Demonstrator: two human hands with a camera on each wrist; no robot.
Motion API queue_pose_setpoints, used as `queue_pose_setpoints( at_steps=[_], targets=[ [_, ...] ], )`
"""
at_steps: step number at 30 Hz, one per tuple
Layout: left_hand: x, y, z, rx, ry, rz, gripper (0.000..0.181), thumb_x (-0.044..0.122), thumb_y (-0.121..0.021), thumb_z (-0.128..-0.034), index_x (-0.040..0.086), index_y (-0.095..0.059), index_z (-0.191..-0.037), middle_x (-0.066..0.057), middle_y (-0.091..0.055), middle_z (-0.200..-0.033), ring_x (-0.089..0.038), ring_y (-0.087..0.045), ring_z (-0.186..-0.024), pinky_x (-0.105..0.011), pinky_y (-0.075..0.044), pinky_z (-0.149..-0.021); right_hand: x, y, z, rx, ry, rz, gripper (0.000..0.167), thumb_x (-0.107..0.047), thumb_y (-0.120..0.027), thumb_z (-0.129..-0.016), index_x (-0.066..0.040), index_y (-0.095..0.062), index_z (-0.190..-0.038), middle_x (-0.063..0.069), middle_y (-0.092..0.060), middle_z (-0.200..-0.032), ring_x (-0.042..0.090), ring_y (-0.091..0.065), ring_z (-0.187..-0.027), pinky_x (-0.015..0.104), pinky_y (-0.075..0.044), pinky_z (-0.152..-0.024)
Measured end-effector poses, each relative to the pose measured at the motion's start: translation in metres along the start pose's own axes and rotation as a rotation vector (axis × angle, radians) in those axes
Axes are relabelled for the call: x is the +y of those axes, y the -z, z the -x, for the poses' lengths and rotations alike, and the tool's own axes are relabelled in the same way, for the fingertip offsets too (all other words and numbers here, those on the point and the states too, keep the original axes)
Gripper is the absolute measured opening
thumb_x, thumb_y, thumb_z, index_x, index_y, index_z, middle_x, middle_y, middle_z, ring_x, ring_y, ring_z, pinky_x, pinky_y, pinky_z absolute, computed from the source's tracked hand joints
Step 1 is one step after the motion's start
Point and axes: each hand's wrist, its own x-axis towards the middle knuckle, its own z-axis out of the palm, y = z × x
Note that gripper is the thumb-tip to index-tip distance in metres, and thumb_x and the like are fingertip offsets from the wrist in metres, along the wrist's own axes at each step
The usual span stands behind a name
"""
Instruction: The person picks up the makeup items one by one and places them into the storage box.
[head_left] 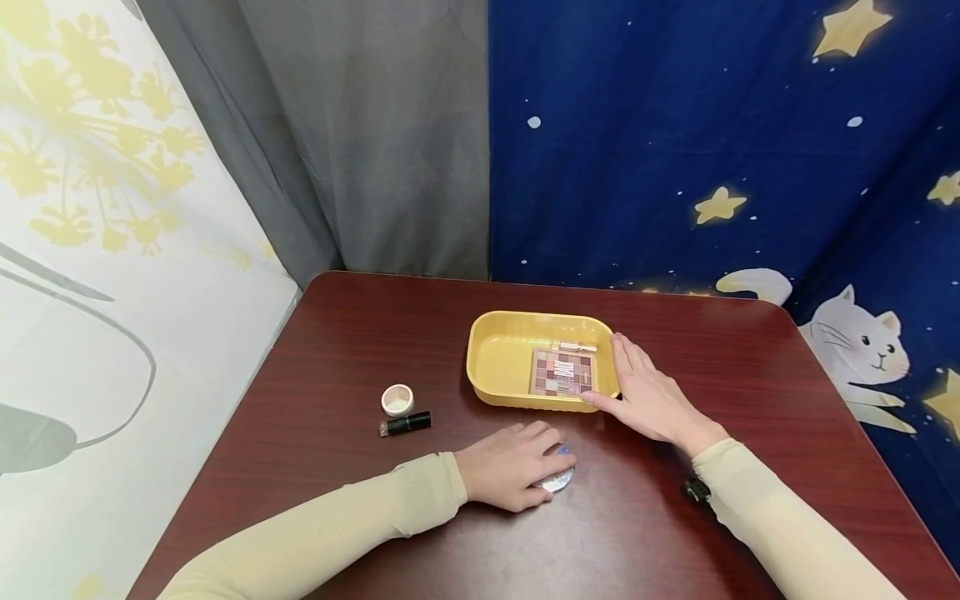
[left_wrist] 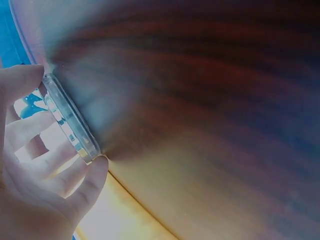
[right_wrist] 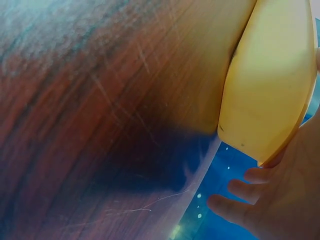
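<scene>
- Because the round pot [head_left: 397,400] and the black tube [head_left: 406,423] lie just beside each other on the table [head_left: 337,350], to the left of the left forearm, it is wise to carry this forearm without sweeping over them.
- Next, the left hand [head_left: 510,467] is clamped on the rim of a round shiny case [head_left: 557,482], in front of the tray; I cannot tell whether the case touches the table. Such a smooth rim may slip, so thumb and fingers should press evenly from opposite sides.
- Behind the case stands the yellow tray [head_left: 498,358]. It holds a palette [head_left: 564,372] and a slim tube [head_left: 577,347] toward its right; the left part seems the easier place to reach.
- Finally, the right hand [head_left: 652,400] touches the tray's right end, its fingers nearly straight, not clenched. Light pressure is probably enough for steadying; strong pressure could tilt it.
</scene>
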Motion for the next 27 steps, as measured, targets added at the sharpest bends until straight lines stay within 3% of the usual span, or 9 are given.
queue_pose_setpoints(
  at_steps=[9,17,27],
  targets=[
    [-0.002,0.001,-0.002,0.057,-0.009,0.011,0.054,0.050,-0.067,-0.0876,0.022,-0.063,-0.134,-0.001,-0.055,-0.119,-0.015,-0.051,-0.101,-0.027,-0.050,-0.080,0.001,-0.001,-0.001,-0.003,-0.001,-0.002,0.115,-0.078,-0.049,-0.089,-0.006,0.005,-0.161,0.017,-0.005,-0.167,0.039,-0.014,-0.150,0.069,-0.036,-0.101],
    [-0.003,0.005,-0.001,0.107,-0.001,-0.004,0.054,0.054,-0.069,-0.0843,0.025,-0.065,-0.129,0.000,-0.057,-0.116,-0.014,-0.052,-0.097,-0.025,-0.050,-0.067,0.002,-0.001,-0.001,-0.002,0.001,-0.008,0.115,-0.077,-0.050,-0.089,-0.007,0.007,-0.161,0.017,-0.005,-0.167,0.038,-0.014,-0.150,0.068,-0.037,-0.101],
    [-0.008,0.016,0.002,0.115,0.028,0.063,0.053,0.053,-0.071,-0.0849,0.026,-0.064,-0.130,0.003,-0.056,-0.117,-0.012,-0.052,-0.100,-0.023,-0.049,-0.071,0.000,-0.001,-0.001,0.005,0.003,-0.001,0.116,-0.078,-0.049,-0.088,-0.006,0.005,-0.161,0.017,-0.004,-0.167,0.039,-0.015,-0.150,0.068,-0.038,-0.101]
  ],
)
